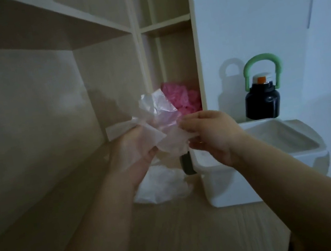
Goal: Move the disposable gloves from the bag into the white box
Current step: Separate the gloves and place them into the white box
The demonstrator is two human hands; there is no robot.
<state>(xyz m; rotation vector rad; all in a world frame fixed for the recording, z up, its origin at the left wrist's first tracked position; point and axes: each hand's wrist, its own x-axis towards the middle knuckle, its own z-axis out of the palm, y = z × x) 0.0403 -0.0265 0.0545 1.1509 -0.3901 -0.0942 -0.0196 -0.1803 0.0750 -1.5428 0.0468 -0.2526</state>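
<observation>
Two hands held close together above desk (179, 237). Clear crumpled gloves (158, 115) gripped by left hand (134, 152), held above bag (162, 188) laid on desk. Gloves' edge pinched by right hand (209, 133). Box (231, 186) set open-topped, just right of bag. Bottle (262, 100) stood behind box.

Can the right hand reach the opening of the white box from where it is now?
Probably yes. The right hand, pinching the disposable gloves, hovers just beside the white box, at its near left corner. The box is open on top, and the black bottle stands behind it, not between.
</observation>
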